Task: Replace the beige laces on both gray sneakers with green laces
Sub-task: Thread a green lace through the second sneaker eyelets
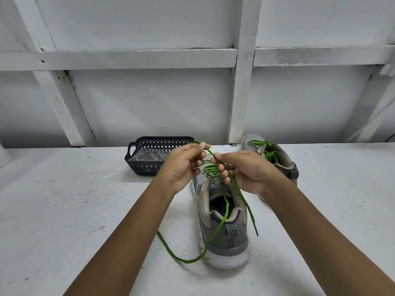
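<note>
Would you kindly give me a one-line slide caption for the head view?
Left hand and right hand pinch the green lace above the near gray sneaker.

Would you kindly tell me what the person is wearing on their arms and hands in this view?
Nothing worn shows on them. The left hand and right hand are bare, with no gloves and no ring visible. The left forearm and right forearm are uncovered down to the frame's bottom edge: no sleeve, watch or bracelet is in view.
</note>
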The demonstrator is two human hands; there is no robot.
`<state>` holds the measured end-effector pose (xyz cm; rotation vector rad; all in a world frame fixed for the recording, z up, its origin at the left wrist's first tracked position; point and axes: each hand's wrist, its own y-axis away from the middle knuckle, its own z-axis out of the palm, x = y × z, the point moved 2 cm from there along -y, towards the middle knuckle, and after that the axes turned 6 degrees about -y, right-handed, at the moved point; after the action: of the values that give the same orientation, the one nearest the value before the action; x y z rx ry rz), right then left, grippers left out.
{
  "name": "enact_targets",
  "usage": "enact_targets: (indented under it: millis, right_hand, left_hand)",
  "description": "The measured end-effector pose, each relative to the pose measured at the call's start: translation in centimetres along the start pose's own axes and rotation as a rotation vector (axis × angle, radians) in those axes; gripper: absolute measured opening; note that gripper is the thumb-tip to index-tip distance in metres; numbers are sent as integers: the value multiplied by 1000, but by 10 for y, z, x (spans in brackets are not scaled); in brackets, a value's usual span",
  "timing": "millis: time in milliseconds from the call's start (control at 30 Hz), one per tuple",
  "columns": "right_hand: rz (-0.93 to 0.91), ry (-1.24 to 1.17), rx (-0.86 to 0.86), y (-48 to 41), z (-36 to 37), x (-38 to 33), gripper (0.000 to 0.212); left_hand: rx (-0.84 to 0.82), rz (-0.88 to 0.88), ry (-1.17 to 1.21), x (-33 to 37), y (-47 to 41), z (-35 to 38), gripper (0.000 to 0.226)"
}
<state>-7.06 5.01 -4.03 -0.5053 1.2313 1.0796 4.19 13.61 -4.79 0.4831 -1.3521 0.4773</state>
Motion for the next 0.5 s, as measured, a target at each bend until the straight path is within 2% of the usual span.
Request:
enact_targets:
  millis: [233, 433, 500]
  right_hand:
    - [27, -39, -42, 10, -27, 4, 21]
    - [30, -111, -82, 16, -47, 17, 23]
    - [19, -142, -112, 18, -50, 18, 27]
  left_hand:
    - [145, -17, 215, 13, -23, -20, 18]
    - [215, 12, 208, 13, -40, -28, 17]
    - [215, -38, 72, 9, -41, -25, 20]
